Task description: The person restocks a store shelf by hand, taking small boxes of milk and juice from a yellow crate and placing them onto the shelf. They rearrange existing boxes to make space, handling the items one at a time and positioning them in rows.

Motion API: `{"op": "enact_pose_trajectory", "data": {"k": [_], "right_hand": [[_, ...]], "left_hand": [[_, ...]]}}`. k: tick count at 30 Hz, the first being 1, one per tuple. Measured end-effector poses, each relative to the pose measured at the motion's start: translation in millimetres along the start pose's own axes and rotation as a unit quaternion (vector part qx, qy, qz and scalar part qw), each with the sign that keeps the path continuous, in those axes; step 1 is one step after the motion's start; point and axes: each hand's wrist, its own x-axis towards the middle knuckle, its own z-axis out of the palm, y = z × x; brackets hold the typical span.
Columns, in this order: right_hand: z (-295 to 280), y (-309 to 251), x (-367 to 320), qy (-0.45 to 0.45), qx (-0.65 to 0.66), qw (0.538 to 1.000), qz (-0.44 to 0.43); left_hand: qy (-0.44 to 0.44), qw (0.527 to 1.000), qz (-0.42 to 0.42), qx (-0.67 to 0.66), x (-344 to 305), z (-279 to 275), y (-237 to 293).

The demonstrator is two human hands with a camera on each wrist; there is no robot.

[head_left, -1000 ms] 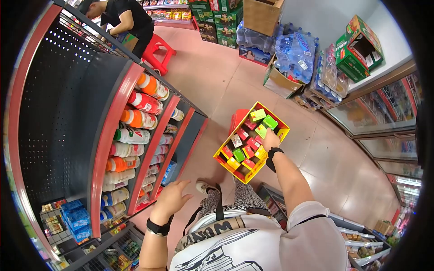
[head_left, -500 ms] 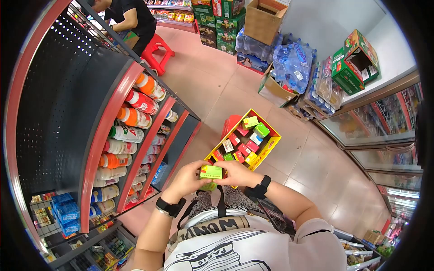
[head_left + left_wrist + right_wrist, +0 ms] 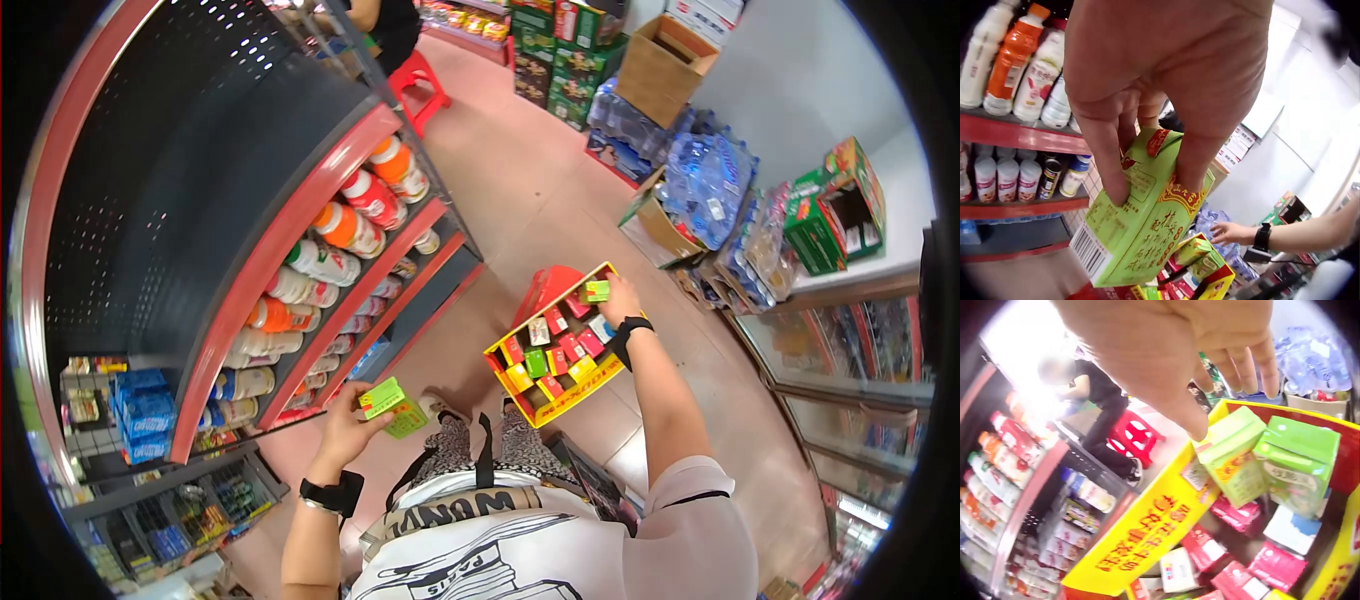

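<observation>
The left hand [image 3: 347, 432] grips a light green drink carton [image 3: 396, 408], out to the left of the box. In the left wrist view, its thumb and fingers pinch the carton [image 3: 1141, 219] near the top. The right hand [image 3: 623, 298] is at the far right corner of a yellow and red open box [image 3: 560, 408] of small cartons. In the right wrist view, the right hand [image 3: 1166, 356] has its fingers extended over the box rim, beside a light green carton [image 3: 1233, 456] and a brighter green one [image 3: 1297, 462].
A shelf of bottles [image 3: 340, 228] runs along the left. Behind the box is a red stool [image 3: 548, 290]. Wrapped water bottles [image 3: 708, 185] and cardboard boxes [image 3: 665, 68] stand at the back right, near glass-door coolers [image 3: 850, 330]. A person sits at the upper left on another red stool [image 3: 420, 90].
The hands have parted from the green carton they both held in front of the body. The left hand has carried it left; the right hand has moved back to the box's far corner.
</observation>
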Motion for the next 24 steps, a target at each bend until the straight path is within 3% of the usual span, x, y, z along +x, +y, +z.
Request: {"op": "enact_pose_trajectory", "data": {"k": [2, 4, 6, 10, 16, 18, 19, 20, 24], "right_hand": [[8, 1, -1, -0.029, -0.046, 0.998, -0.016], [29, 3, 1, 0.041, -0.095, 0.995, 0.017], [15, -13, 1, -0.008, -0.123, 0.991, 0.055], [22, -3, 5, 0.012, -0.104, 0.994, -0.04], [8, -21, -12, 0.112, 0.002, 0.975, -0.19], [-22, -33, -43, 0.058, 0.098, 0.983, -0.146], [-24, -43, -49, 0.13, 0.145, 0.963, -0.188], [-34, -50, -52, 0.051, 0.221, 0.964, -0.137], [-90, -121, -81, 0.03, 0.224, 0.958, -0.178]], "left_hand": [[0.027, 0.999, -0.014, -0.029, -12, -14, -10], [0.063, 0.994, -0.025, -0.087, -29, -23, -15], [0.099, 0.989, -0.028, -0.103, -44, -29, -9], [0.154, 0.977, -0.057, -0.137, -66, -44, -7], [0.204, 0.972, 0.011, -0.117, -86, -60, -21], [0.208, 0.97, -0.013, -0.129, -81, -66, -11], [0.207, 0.969, 0.011, -0.131, -79, -70, -14], [0.205, 0.969, 0.037, -0.132, -78, -76, -14], [0.218, 0.968, 0.069, -0.107, -81, -107, 5]]}}
